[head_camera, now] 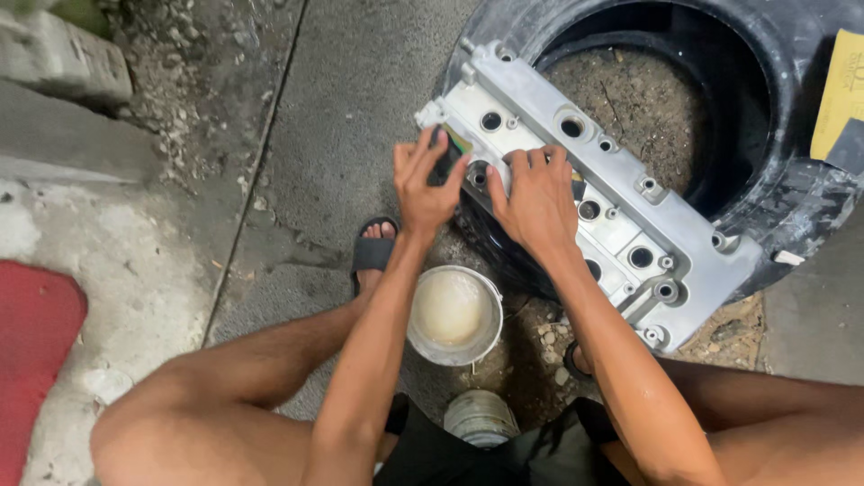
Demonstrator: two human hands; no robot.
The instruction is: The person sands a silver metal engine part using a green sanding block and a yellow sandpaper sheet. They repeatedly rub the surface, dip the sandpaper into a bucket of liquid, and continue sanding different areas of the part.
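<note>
- Nearest to me are my bare knees and the black shorts, with a small grey-white capped container standing on the ground between the legs.
- Just beyond it sits a round metal bowl of cloudy beige liquid, near my black sandal on the grey concrete floor.
- Farther out, the long silver cast-metal engine cover lies slanted across a black rubber tyre (dirt shows through the tyre's hole).
- My left hand is curled, fingers together, clamped on a small dark pad-like piece pressed to the cover's far-left end.
- My right hand lies spread on the cover just beside it, fingers slightly apart, bracing; I cannot tell whether anything is under the palm.
- I judge this to be the rubbing-down of the cover's surface, at its left end.
- Next, I think, calls for steady pressure, and a firm brace so the cover stays on the tyre.
- Far right, a yellow sheet rests on the tyre.
</note>
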